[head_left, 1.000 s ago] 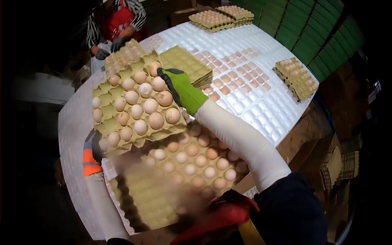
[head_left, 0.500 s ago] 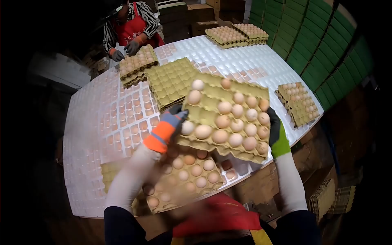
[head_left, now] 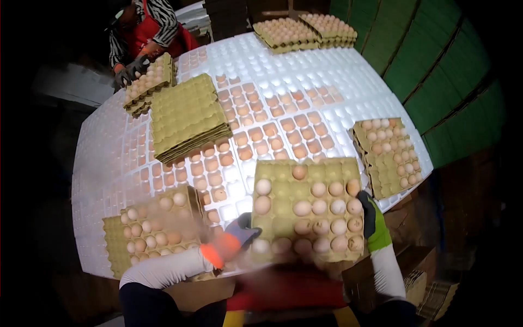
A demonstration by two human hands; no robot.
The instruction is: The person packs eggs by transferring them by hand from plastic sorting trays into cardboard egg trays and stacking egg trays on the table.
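A pulp egg tray (head_left: 282, 191), partly filled with pale and brown eggs, is held between my two gloved hands close to my body. My left hand (head_left: 237, 237), in a glove with an orange cuff, grips its left edge. On the opposite edge, my right hand (head_left: 375, 222) in a green-cuffed glove has its fingers closed. Empty cups show mainly along the tray's back row and left part. Beside my left forearm sits another tray of eggs (head_left: 150, 240), blurred in places and partly covered by the arm.
Eggs rest in the white moulded table (head_left: 234, 191). On it stand a stack of empty trays (head_left: 188, 114), a part-filled tray (head_left: 381, 185) at right and filled trays (head_left: 289, 35) at the back. A co-worker's hands (head_left: 131, 71) touch a tray at left. Green stacks rise at right.
The held tray has come down and nearer my body, and sits straighter. Both hands keep hold of its edges. My view has shifted, so the empty tray stack appears farther left.
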